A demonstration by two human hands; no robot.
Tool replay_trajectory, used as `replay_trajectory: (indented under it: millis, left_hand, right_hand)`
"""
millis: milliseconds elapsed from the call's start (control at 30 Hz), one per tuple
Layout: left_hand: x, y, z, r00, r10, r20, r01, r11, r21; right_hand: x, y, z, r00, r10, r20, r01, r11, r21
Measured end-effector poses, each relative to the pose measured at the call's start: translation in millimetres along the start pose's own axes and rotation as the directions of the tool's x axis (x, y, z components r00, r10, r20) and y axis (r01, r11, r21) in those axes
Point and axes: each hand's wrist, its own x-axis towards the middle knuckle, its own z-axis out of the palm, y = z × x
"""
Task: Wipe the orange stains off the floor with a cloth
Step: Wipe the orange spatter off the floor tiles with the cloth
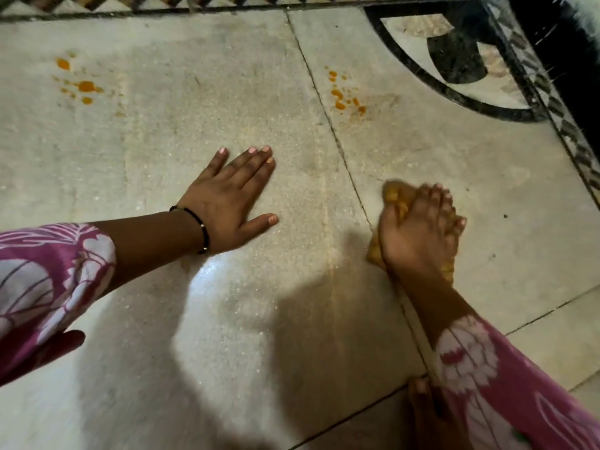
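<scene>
Two hands down on the pale stone floor (227,319), orange stains on both slabs.

Far left, a cluster of orange splashes (79,84) sits well beyond the left hand (230,203), which is pressed flat on the slab, fingers straight and lightly spread, thumb out to the side, nothing in it; a black beaded bracelet (198,227) circles that wrist above a pink floral sleeve (48,280). Across the dark joint line (328,121), a second group of orange spots (345,99) lies near the black inlaid curve (454,92). Right hand (418,225) is blurred, but its fingers look curled down over a yellow-stained cloth (391,194), bunched against the floor just right of the joint, well short of those spots.
</scene>
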Motion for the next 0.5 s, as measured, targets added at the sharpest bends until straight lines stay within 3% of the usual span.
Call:
replay_trajectory:
  millis: [67,133,200,267,300,400,500]
  left_hand:
    - [0,0,0,1.000,0.004,0.002,-0.004,1.000,0.002]
    - [0,0,-1,1.000,0.004,-0.001,-0.004,1.000,0.007]
    - [1,1,-1,1.000,0.008,-0.002,-0.008,1.000,0.010]
    - [1,1,-2,1.000,0.011,0.004,-0.011,1.000,0.004]
    - [1,1,-2,1.000,0.009,0.006,-0.009,1.000,0.002]
    - [0,0,-1,1.000,0.004,0.001,-0.004,1.000,-0.004]
    - [1,0,-1,1.000,0.006,-0.003,-0.006,1.000,-0.006]
  right_hand:
    - [14,-39,-4,0.999,0.007,0.044,-0.009,0.998,0.059]
    - [0,-75,5,0.982,-0.190,-0.001,0.190,0.981,0.043]
    - [-35,-88,16,0.902,-0.429,-0.054,0.427,0.903,-0.042]
    - [-76,-66,26,0.818,-0.575,-0.002,0.574,0.817,-0.042]
    - [-96,-48,25,0.800,-0.600,0.022,0.600,0.799,-0.034]
    - [-120,-1,23,0.831,-0.554,0.051,0.556,0.831,-0.029]
    - [-97,-9,20,0.840,-0.542,0.042,0.543,0.838,-0.050]
